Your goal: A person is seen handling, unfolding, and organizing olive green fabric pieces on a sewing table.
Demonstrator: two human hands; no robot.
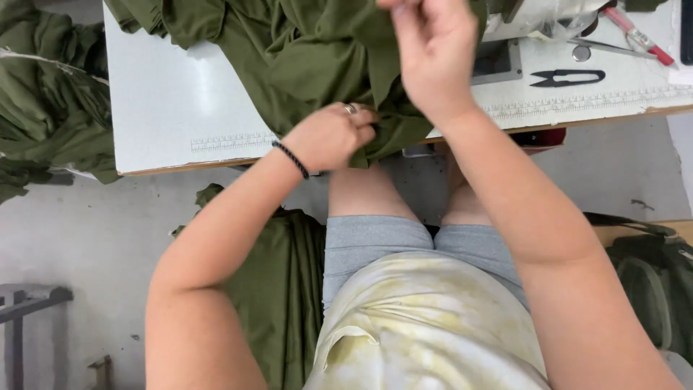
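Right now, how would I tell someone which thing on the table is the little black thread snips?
Start at the white sewing table with the olive green fabric heaped across it. Go to its right end, past the raised right hand. The thread snips lie flat there, black and pincer-shaped, below the red-handled tool, which is slim and straight.

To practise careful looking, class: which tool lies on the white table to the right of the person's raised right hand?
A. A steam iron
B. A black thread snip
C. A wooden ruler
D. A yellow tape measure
B: a black thread snip lies flat on the white table, to the right of the right hand, which is raised over the olive-green fabric.
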